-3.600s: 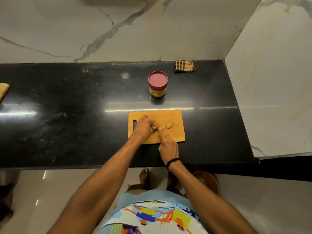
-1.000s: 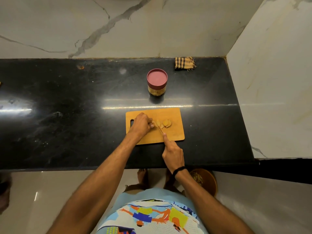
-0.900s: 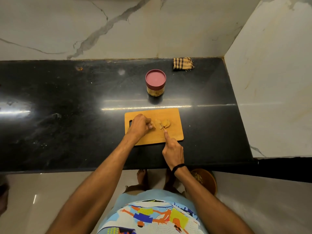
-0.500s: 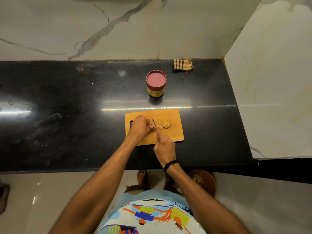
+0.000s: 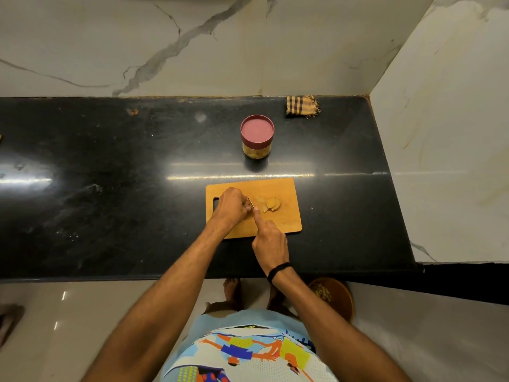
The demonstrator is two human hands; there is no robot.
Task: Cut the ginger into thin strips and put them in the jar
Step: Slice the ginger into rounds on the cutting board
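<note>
- Step in hand is slicing: the left hand (image 5: pixel 230 206) curls its fingers down on a ginger piece, largely hidden beneath them, near the middle of the cutting board (image 5: pixel 287 219).
- Right hand (image 5: pixel 271 244) grips a knife (image 5: pixel 250 202), fingers wrapped round the hidden handle, forefinger straight along the blade's back; the blade sits just beside the left fingertips.
- Cut ginger (image 5: pixel 269 204) lies just right of the blade: pale yellow, lumpy chunks, seemingly not yet thin strips.
- Next move likely calls for a narrow, steady downward cut, left fingertips tucked clear.
- Jar (image 5: pixel 257 136) stands beyond the board, apart from it, clear-walled under a flat maroon lid; it needs opening before filling.
- Board is smooth wood with rounded corners; desk (image 5: pixel 110 188) is glossy black stone.
</note>
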